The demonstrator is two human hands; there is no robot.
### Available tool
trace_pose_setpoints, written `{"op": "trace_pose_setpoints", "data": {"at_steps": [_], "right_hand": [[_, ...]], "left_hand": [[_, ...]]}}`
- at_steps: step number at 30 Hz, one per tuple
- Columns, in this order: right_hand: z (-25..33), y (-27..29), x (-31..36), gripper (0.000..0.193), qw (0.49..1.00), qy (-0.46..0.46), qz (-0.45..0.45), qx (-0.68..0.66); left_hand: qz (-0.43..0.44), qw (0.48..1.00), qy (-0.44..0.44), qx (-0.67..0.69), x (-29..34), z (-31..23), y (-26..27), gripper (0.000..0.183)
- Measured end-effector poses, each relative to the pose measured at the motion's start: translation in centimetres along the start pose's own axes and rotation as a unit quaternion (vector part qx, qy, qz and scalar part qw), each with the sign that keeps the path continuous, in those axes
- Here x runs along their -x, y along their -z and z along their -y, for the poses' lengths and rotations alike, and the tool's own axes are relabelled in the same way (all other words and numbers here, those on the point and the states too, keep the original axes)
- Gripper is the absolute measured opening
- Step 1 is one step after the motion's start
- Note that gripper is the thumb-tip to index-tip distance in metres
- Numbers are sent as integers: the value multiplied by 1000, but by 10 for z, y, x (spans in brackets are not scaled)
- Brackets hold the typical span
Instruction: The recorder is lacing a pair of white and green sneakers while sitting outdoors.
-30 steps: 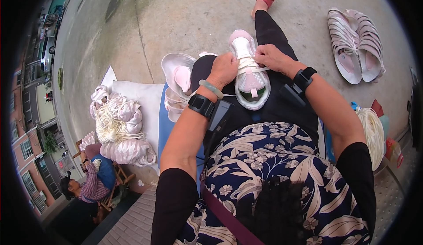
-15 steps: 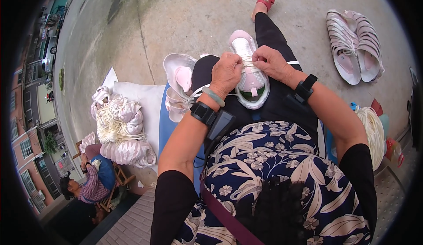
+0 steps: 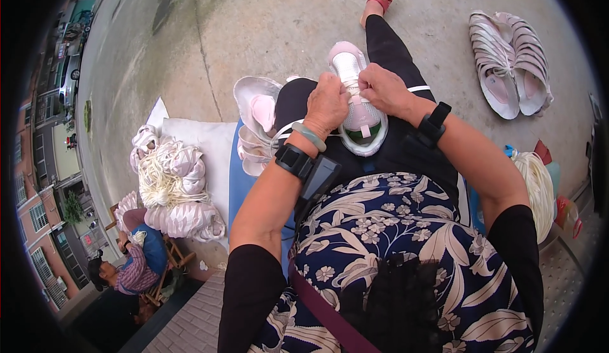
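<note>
A white and pale pink sneaker [image 3: 347, 62] rests on my lap, its toe pointing away from me. White shoelace [image 3: 351, 85] crosses its tongue in rows. My left hand [image 3: 328, 104] is closed at the left side of the lacing, its fingers curled and partly hidden. Opposite it, my right hand [image 3: 386, 90] pinches at the lacing from the right. Both hands seem to grip the lace, though the ends between the fingers hardly show. Pink and green parts are visible at the shoe's collar.
Unfinished shoe uppers [image 3: 257, 109] lie by my left knee. Further left are bundled uppers and cream laces [image 3: 166, 185] on a white sheet [image 3: 212, 156]. Stacked uppers [image 3: 510, 67] lie on the floor at right, near a lace hank [image 3: 535, 191]. A seated person [image 3: 136, 267] is at lower left.
My right hand has moved slightly left, bringing its fingers closer to my left hand over the lacing. The shoe has shifted only a little.
</note>
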State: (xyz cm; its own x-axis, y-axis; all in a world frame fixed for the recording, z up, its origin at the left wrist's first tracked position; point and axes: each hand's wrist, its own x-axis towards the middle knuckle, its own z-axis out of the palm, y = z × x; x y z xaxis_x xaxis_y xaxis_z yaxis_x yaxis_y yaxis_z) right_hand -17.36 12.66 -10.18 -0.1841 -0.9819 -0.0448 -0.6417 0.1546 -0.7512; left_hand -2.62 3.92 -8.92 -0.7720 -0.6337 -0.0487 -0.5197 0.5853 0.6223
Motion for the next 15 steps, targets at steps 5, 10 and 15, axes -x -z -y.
{"op": "trace_pose_setpoints", "data": {"at_steps": [5, 10, 15], "right_hand": [[-12, 3, -4, 8, 999, -22, 30, -13], [-24, 18, 5, 7, 980, -56, 86, -169], [-25, 17, 7, 12, 981, -43, 58, -178]], "left_hand": [[21, 999, -20, 18, 1, 9, 3, 11], [35, 998, -32, 29, 5, 24, 12, 11], [60, 997, -38, 35, 4, 26, 14, 12]]}}
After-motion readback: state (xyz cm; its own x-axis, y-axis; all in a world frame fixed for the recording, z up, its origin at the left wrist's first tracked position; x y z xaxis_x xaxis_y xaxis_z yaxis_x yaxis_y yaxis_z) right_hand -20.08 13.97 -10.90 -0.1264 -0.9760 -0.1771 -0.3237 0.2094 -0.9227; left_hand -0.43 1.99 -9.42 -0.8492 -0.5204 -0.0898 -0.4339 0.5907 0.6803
